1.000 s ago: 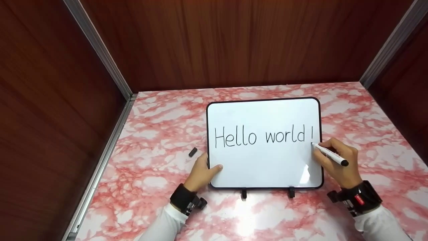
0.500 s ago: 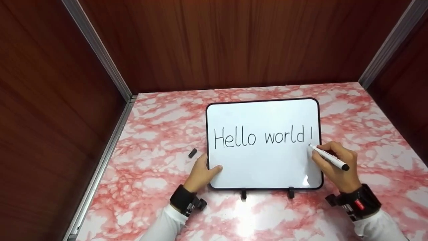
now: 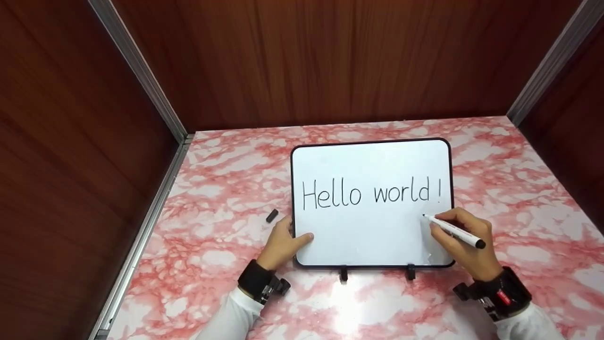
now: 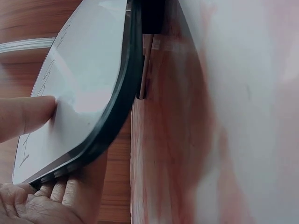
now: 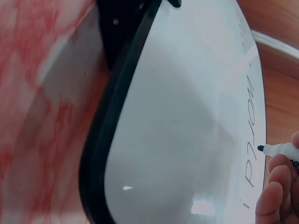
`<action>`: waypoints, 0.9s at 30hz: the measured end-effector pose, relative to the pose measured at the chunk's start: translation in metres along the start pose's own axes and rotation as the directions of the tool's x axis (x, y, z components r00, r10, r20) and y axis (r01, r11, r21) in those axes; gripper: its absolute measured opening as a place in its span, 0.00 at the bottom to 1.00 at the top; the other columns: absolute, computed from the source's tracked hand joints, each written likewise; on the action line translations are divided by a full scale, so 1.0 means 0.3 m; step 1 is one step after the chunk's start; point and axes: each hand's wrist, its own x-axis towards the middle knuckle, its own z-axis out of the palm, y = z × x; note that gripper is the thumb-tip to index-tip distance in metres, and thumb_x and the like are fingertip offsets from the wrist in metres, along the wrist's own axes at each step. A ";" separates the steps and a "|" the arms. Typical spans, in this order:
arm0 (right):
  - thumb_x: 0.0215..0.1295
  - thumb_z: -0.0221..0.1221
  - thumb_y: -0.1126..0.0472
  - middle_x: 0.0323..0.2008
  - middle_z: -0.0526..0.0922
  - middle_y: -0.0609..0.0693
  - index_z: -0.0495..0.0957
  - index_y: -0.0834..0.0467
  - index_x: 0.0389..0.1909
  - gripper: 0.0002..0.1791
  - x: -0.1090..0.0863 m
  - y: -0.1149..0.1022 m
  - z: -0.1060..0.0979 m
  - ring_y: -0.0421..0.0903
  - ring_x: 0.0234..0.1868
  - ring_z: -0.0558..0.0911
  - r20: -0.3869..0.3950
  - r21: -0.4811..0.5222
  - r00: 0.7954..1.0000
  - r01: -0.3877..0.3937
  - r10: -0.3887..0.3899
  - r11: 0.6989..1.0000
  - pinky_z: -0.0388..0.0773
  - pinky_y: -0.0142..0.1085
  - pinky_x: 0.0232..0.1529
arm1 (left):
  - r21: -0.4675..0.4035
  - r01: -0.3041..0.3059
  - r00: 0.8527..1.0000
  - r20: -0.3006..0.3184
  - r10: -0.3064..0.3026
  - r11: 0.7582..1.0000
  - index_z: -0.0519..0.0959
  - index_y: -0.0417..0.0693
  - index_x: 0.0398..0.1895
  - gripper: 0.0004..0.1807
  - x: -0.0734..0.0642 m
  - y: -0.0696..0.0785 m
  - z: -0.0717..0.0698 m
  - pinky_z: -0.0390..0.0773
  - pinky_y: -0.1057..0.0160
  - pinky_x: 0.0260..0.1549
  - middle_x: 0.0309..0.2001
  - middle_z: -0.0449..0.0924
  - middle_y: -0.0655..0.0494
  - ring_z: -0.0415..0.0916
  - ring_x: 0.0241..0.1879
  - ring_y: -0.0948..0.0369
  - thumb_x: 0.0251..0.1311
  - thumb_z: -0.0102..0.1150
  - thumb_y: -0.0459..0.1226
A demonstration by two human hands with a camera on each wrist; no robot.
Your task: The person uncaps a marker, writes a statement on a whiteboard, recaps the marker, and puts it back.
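Observation:
A black-framed whiteboard [image 3: 363, 236] stands propped on the table with "Hello world!" written across it in black. My left hand [image 3: 283, 243] grips its lower left edge, thumb on the white face and the other fingers behind, as the left wrist view shows. At the board's right side my right hand [image 3: 469, 243] pinches a white marker [image 3: 457, 230] with a black tip and black end. The marker's tip points at the board below the "d"; whether it touches the surface I cannot tell. In the right wrist view the fingers [image 5: 273, 191] curl round the marker.
Left of the board a small black marker cap [image 3: 272, 216] lies on the red-and-white marbled table [image 3: 212, 236]. Two black feet [image 3: 344, 274] hold up the board's bottom edge. Dark wood panels [image 3: 321, 61] close off the back and sides.
My right hand has moved down and to the left with the marker, off the exclamation mark, whose dot now shows. The left hand and the board have hardly moved.

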 end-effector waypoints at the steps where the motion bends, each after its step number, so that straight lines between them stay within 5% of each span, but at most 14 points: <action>1: 0.43 0.65 0.81 0.19 0.81 0.52 0.81 0.66 0.29 0.12 -0.003 -0.004 0.002 0.37 0.17 0.75 0.011 0.009 1.000 -0.002 0.002 1.000 0.69 0.23 0.19 | -0.005 0.009 1.000 -0.007 -0.009 1.000 0.75 0.36 0.52 0.25 0.000 0.002 -0.001 0.80 0.58 0.41 0.43 0.82 0.46 0.79 0.42 0.55 0.51 0.69 0.35; 6: 0.43 0.65 0.82 0.21 0.81 0.53 0.81 0.66 0.29 0.12 -0.013 -0.021 0.012 0.38 0.18 0.74 0.058 0.032 0.998 -0.001 -0.001 0.999 0.69 0.24 0.19 | -0.043 0.059 0.996 -0.068 -0.062 0.997 0.73 0.36 0.49 0.25 0.003 0.011 -0.009 0.81 0.60 0.33 0.36 0.78 0.47 0.78 0.35 0.56 0.53 0.70 0.41; 11: 0.43 0.66 0.82 0.22 0.82 0.53 0.81 0.66 0.30 0.13 -0.020 -0.023 0.021 0.38 0.19 0.76 0.078 0.031 0.997 0.013 -0.015 0.999 0.70 0.24 0.20 | -0.003 0.046 0.985 -0.164 -0.046 0.999 0.74 0.39 0.42 0.22 0.016 0.019 -0.046 0.79 0.59 0.28 0.32 0.77 0.48 0.77 0.30 0.56 0.57 0.67 0.47; 19: 0.42 0.67 0.82 0.24 0.83 0.52 0.82 0.64 0.30 0.15 -0.049 0.035 0.034 0.38 0.20 0.77 0.092 0.052 0.996 0.006 -0.011 0.999 0.70 0.24 0.20 | -0.187 0.022 0.967 -0.244 -0.068 0.982 0.74 0.37 0.39 0.11 0.034 0.014 -0.143 0.83 0.53 0.34 0.36 0.79 0.35 0.82 0.33 0.44 0.64 0.60 0.38; 23: 0.42 0.68 0.81 0.24 0.83 0.51 0.82 0.63 0.30 0.15 -0.061 0.054 0.037 0.38 0.19 0.76 0.094 0.055 0.996 0.003 -0.008 0.998 0.70 0.24 0.19 | -0.145 -0.027 0.954 -0.300 -0.018 0.989 0.75 0.38 0.36 0.11 0.045 0.011 -0.182 0.83 0.55 0.33 0.33 0.81 0.39 0.82 0.33 0.45 0.65 0.59 0.39; 27: 0.42 0.68 0.80 0.23 0.83 0.50 0.82 0.62 0.30 0.15 -0.064 0.058 0.040 0.37 0.19 0.76 0.094 0.063 0.995 0.011 -0.017 0.998 0.70 0.24 0.19 | 0.017 -0.059 0.942 -0.330 0.061 0.998 0.78 0.41 0.33 0.08 0.064 0.012 -0.220 0.80 0.57 0.34 0.31 0.81 0.47 0.81 0.32 0.50 0.64 0.61 0.38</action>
